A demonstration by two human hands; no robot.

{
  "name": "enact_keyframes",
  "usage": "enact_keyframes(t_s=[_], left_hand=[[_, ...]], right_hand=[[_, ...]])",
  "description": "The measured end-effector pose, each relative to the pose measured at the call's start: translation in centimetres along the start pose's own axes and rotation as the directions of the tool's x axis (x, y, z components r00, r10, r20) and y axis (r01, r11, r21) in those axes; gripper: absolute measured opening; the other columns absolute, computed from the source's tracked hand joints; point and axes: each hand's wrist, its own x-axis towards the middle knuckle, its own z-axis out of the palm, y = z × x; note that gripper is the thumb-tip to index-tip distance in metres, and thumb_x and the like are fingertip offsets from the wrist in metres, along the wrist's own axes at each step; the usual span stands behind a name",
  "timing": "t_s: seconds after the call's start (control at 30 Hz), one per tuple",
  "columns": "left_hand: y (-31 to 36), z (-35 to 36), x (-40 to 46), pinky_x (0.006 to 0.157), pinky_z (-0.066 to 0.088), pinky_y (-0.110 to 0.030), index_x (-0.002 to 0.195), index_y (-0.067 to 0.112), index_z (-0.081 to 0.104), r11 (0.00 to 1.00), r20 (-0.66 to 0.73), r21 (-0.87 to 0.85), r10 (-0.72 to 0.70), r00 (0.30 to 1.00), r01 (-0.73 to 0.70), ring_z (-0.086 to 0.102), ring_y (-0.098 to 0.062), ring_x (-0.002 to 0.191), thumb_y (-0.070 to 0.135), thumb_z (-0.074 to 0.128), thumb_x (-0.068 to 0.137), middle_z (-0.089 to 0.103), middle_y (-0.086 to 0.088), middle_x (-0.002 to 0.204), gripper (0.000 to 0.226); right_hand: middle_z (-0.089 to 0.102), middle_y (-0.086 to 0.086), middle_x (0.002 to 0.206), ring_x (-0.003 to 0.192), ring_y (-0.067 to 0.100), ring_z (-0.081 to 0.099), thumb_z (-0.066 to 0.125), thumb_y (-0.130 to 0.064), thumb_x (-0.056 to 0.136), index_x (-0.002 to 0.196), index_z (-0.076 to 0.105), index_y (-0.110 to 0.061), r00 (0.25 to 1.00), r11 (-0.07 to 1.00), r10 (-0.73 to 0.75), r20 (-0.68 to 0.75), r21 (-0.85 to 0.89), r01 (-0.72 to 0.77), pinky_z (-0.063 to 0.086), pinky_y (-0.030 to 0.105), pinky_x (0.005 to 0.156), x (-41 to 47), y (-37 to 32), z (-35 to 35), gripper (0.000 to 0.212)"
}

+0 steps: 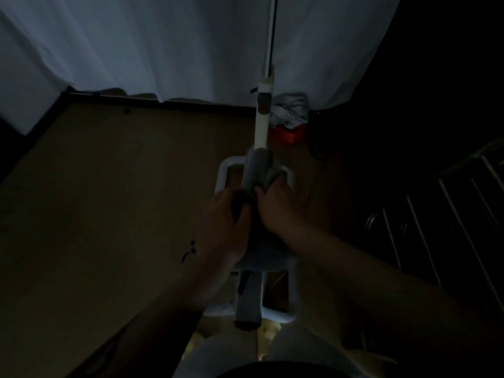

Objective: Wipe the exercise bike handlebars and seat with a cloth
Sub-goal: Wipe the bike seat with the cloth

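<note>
Fingers of the right hand curl over a pale cloth, pressing it against the grey upright part of the exercise bike at centre frame, while the left hand wraps a dark part of the bike just beside it. It's very dim; no brand or writing is readable anywhere. Beyond stand a white curtain, tan floor and an orange object.

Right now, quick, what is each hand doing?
Left hand: grips a dark part of the bike.
Right hand: holds the grey cloth against it.
</note>
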Motion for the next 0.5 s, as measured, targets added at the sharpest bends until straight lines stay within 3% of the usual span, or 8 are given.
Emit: enact_keyframes(t_s=[0.1, 0.23, 0.37, 0.5], left_hand=[[-0.1, 0.2, -0.1, 0.072, 0.037, -0.025, 0.11, 0.024, 0.061, 0.998, 0.004, -0.016, -0.058, 0.998, 0.058, 0.056, -0.011, 0.091, 0.025, 0.053, 0.093, 0.06, 0.005, 0.105, 0.019], [-0.3, 0.4, 0.0, 0.072, 0.042, -0.029, 0.106, 0.026, 0.06, 0.994, 0.02, -0.055, -0.098, 0.995, 0.099, 0.059, -0.016, 0.087, 0.03, 0.049, 0.093, 0.063, 0.002, 0.096, 0.018], [-0.4, 0.7, 0.0, 0.078, 0.05, -0.04, 0.102, 0.029, 0.062, 0.992, -0.039, -0.071, -0.111, 0.993, 0.108, 0.061, -0.016, 0.087, 0.041, 0.04, 0.083, 0.066, 0.002, 0.094, 0.031], [-0.3, 0.6, -0.2, 0.076, 0.052, -0.044, 0.101, 0.033, 0.061, 0.987, -0.045, -0.08, -0.14, 0.989, 0.136, 0.063, -0.017, 0.084, 0.043, 0.038, 0.081, 0.066, 0.003, 0.091, 0.032]], right_hand=[[0.045, 0.015, 0.14, 0.125, 0.033, 0.046, 0.041, -0.042, 0.098, 0.14, 0.028, -0.006, 0.995, 0.992, 0.097, -0.001, 0.077, -0.097, 0.036, 0.043, 0.105, 1.9, -1.3, -0.1, 0.057], [0.032, 0.016, 0.149, 0.129, 0.033, 0.042, 0.04, -0.039, 0.098, 0.149, 0.008, -0.003, 0.997, 0.994, -0.066, -0.032, -0.095, 0.063, 0.036, 0.041, 0.105, -0.2, 0.3, 0.7, 0.069], [0.044, 0.013, 0.14, 0.121, 0.03, 0.048, 0.039, -0.043, 0.097, 0.142, 0.027, -0.007, 0.996, 0.998, -0.05, -0.069, -0.033, 0.048, 0.039, 0.04, 0.1, 2.2, -0.2, 0.4, 0.059], [0.024, 0.017, 0.152, 0.132, 0.033, 0.037, 0.038, -0.043, 0.098, 0.151, 0.002, -0.008, 0.984, 0.972, -0.176, -0.029, -0.16, 0.169, 0.032, 0.045, 0.108, 0.4, 1.1, 0.7, 0.073]])
